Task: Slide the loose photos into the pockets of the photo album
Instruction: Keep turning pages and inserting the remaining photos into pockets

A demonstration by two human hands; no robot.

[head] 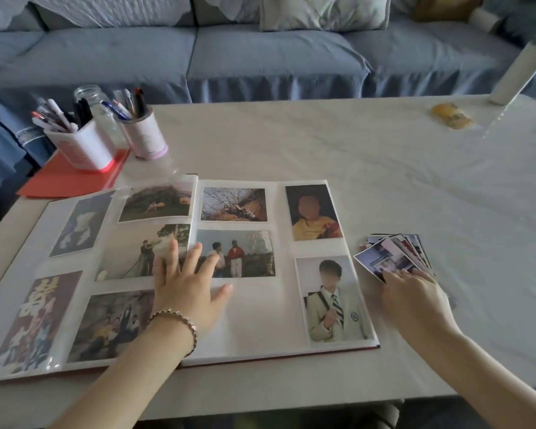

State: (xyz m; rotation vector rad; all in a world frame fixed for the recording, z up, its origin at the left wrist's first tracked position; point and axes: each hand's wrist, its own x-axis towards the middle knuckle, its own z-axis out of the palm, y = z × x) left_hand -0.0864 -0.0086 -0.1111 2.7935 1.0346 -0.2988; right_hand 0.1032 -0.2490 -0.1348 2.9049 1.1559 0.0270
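Nearest you, your left hand (186, 283) lies flat on the open photo album (260, 323) with its fingers (172, 258) straight and spread across the centre fold, gripping nothing. This looks meant to pin both pages down so they lie flat while a photo goes in. A bracelet (180, 323) sits on that wrist.

Just right of the thumb, the lower middle pocket (254, 308) of the right-hand page appears empty. Every other pocket on the two pages shows a print, so that one is probably the next to be filled.

Your right hand (415, 295) reaches to the loose photos (390, 255), a fanned pile on the worktop (384, 168) just beside the album's right edge. Its fingertips touch the near end of the top print. The back of the hand hides the rest, so you cannot tell whether the fingers have pinched a photo or only rest on the pile. The fan leaves each edge exposed, which should make it easier to pick off a single print.

Farther back on the left, a white holder (84, 150) crammed with pens stands on a red folder (62, 178). Behind and beside it are a glass jar (96, 100), whose contents are unclear, and a pale pink cup (146, 137) holding more pens. At the far right lies a small yellow object (450, 116), too blurred to name. Beyond the worktop runs a blue sofa (260, 57).
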